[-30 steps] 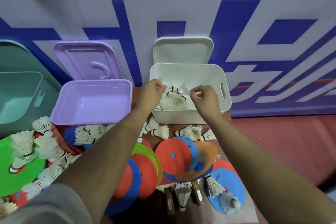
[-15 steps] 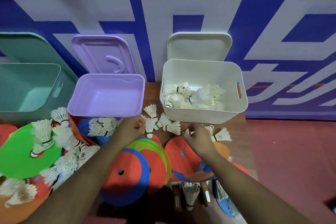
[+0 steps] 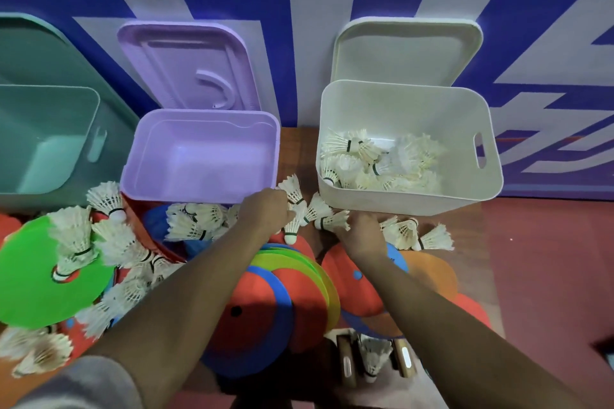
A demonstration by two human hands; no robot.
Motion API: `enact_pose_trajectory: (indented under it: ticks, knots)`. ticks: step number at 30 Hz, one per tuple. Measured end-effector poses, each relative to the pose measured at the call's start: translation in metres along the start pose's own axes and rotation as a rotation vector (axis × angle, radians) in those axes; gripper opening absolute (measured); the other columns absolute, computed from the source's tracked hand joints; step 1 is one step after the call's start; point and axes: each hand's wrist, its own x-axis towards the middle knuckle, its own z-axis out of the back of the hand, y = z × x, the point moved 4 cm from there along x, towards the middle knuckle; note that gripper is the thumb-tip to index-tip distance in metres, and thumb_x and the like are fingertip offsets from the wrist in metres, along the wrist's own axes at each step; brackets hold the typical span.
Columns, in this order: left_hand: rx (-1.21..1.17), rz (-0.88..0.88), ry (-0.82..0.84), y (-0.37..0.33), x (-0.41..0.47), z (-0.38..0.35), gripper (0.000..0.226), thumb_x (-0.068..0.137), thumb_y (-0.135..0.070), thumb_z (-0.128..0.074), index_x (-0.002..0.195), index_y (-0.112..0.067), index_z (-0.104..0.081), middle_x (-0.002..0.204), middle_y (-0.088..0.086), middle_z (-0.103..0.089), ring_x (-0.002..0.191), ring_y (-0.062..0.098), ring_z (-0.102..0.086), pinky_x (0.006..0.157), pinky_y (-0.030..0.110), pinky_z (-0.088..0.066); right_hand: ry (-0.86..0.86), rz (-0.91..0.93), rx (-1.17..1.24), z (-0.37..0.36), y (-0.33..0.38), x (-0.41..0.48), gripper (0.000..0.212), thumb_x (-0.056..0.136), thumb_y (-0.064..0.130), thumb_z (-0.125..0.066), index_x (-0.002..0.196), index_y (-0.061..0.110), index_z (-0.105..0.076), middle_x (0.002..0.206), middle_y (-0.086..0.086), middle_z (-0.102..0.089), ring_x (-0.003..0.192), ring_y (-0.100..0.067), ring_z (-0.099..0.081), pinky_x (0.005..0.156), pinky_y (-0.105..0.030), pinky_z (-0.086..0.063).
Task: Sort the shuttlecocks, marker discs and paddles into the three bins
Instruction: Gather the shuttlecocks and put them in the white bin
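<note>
My left hand [image 3: 265,209] is curled among loose white shuttlecocks [image 3: 294,226] in front of the gap between the purple bin [image 3: 199,159] and the white bin [image 3: 408,201], and pinches one. My right hand [image 3: 360,231] sits just below the white bin's front wall, fingers curled onto a shuttlecock [image 3: 332,221]. Several shuttlecocks [image 3: 375,159] lie inside the white bin. The purple bin holds nothing. Coloured marker discs [image 3: 259,315] overlap under my forearms. Two wooden paddle handles [image 3: 403,355] show at the bottom, with a shuttlecock between them.
A green bin [image 3: 43,143] stands at the far left, its inside bare. Each bin's lid leans on the blue and white wall behind it. More shuttlecocks [image 3: 109,242] lie on a big green disc [image 3: 40,289] at left. Red floor lies to the right.
Both hands have come down from over the white bin to the loose shuttlecocks in front of it. The camera has moved closer.
</note>
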Motion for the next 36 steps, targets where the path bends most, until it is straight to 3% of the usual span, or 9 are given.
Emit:
enact_pose_trajectory:
  ticks: [2, 6, 9, 13, 17, 20, 24, 28, 36]
  knots:
    - [0.020, -0.031, -0.032, -0.001, -0.003, 0.000, 0.042, 0.091, -0.043, -0.057, 0.120, -0.012, -0.053, 0.112, 0.011, -0.064, 0.100, 0.033, -0.063, 0.075, 0.037, -0.047, -0.031, -0.004, 0.003, 0.000, 0.000, 0.001, 0.023, 0.078, 0.020, -0.060, 0.089, 0.001, -0.065, 0.094, -0.020, -0.065, 0.091, -0.037, -0.060, 0.072, -0.037, -0.048]
    - [0.047, -0.045, -0.139, 0.000, -0.021, -0.002, 0.040, 0.088, -0.032, -0.060, 0.118, -0.010, -0.044, 0.103, 0.008, -0.066, 0.094, 0.034, -0.065, 0.062, 0.035, -0.038, -0.084, 0.002, 0.062, -0.006, -0.001, 0.000, 0.021, 0.073, 0.020, -0.055, 0.079, 0.001, -0.063, 0.078, -0.022, -0.064, 0.085, -0.040, -0.059, 0.065, -0.035, -0.044]
    - [0.098, -0.078, -0.125, 0.008, -0.024, -0.009, 0.020, 0.088, -0.029, -0.056, 0.099, -0.014, -0.060, 0.096, 0.004, -0.066, 0.091, 0.030, -0.065, 0.062, 0.031, -0.037, -0.081, -0.079, 0.107, -0.009, 0.001, -0.004, 0.015, 0.081, 0.014, -0.059, 0.076, 0.001, -0.065, 0.079, -0.021, -0.067, 0.084, -0.039, -0.062, 0.065, -0.034, -0.042]
    - [0.138, -0.110, -0.177, 0.013, -0.031, -0.005, 0.021, 0.089, -0.026, -0.052, 0.089, -0.012, -0.067, 0.085, 0.006, -0.065, 0.080, 0.030, -0.065, 0.061, 0.030, -0.042, -0.082, -0.052, 0.124, -0.008, 0.008, -0.009, 0.013, 0.082, 0.011, -0.058, 0.077, 0.003, -0.067, 0.078, -0.017, -0.069, 0.080, -0.036, -0.064, 0.062, -0.031, -0.041]
    - [-0.182, -0.151, -0.302, 0.020, -0.056, 0.016, 0.021, 0.092, -0.032, -0.054, 0.082, -0.017, -0.065, 0.082, 0.001, -0.059, 0.079, 0.025, -0.060, 0.063, 0.033, -0.048, -0.103, 0.142, 0.136, 0.013, 0.024, -0.035, 0.006, 0.082, 0.016, -0.062, 0.079, 0.012, -0.064, 0.076, -0.006, -0.069, 0.072, -0.023, -0.063, 0.064, -0.032, -0.047]
    - [-0.459, -0.177, -0.337, 0.025, -0.077, 0.035, 0.015, 0.091, -0.031, -0.061, 0.077, -0.025, -0.063, 0.070, -0.006, -0.051, 0.068, 0.014, -0.051, 0.063, 0.032, -0.046, -0.156, 0.304, 0.175, 0.049, 0.035, -0.067, 0.008, 0.084, 0.016, -0.062, 0.076, 0.017, -0.061, 0.074, 0.003, -0.066, 0.062, -0.008, -0.058, 0.060, -0.022, -0.040]
    - [-0.737, -0.150, -0.523, 0.027, -0.096, 0.068, 0.018, 0.089, -0.022, -0.065, 0.073, -0.026, -0.060, 0.071, -0.003, -0.046, 0.065, 0.010, -0.049, 0.065, 0.026, -0.043, -0.247, 0.448, 0.230, 0.109, 0.045, -0.101, 0.011, 0.085, 0.013, -0.063, 0.078, 0.019, -0.058, 0.075, 0.007, -0.061, 0.064, -0.006, -0.054, 0.061, -0.019, -0.039]
    - [-0.884, -0.156, -0.607, 0.004, -0.097, 0.104, 0.009, 0.091, -0.019, -0.064, 0.083, -0.018, -0.066, 0.089, -0.002, -0.054, 0.068, 0.000, -0.058, 0.063, 0.003, -0.038, -0.410, 0.429, 0.336, 0.163, 0.041, -0.095, 0.009, 0.088, 0.014, -0.062, 0.080, 0.018, -0.058, 0.072, 0.006, -0.059, 0.062, -0.012, -0.053, 0.058, -0.026, -0.040]
    - [-0.815, -0.216, -0.544, -0.082, -0.031, 0.125, 0.012, 0.092, -0.027, -0.062, 0.091, -0.016, -0.068, 0.090, -0.004, -0.063, 0.077, 0.008, -0.061, 0.064, 0.007, -0.038, -0.524, 0.260, 0.301, 0.190, 0.019, -0.035, 0.009, 0.088, 0.017, -0.057, 0.086, 0.010, -0.061, 0.084, -0.002, -0.065, 0.079, -0.019, -0.060, 0.071, -0.031, -0.044]
